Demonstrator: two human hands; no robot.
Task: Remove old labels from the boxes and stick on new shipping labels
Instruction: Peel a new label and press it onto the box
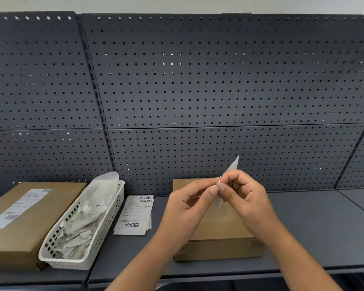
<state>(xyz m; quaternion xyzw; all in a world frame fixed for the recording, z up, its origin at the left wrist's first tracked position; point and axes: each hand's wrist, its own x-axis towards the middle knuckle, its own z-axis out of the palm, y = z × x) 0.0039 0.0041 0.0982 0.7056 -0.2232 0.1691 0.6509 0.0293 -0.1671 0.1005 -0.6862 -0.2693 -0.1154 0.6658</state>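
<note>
A brown cardboard box (221, 227) lies on the grey shelf in front of me, its top bare of any label. Above it, my left hand (189, 206) and my right hand (246, 198) both pinch a thin white label sheet (233, 164), held edge-on with its tip pointing up. A small stack of new shipping labels (135, 215) with barcodes lies flat on the shelf to the left of the box. At the far left sits a second brown box (40, 219) with a white label (19, 206) stuck on its top.
A white perforated plastic basket (105, 223) holding several crumpled peeled labels and backing sheets stands between the left box and the label stack. A dark pegboard wall (198, 80) rises behind the shelf. The grey shelf surface (313, 223) extends to the right.
</note>
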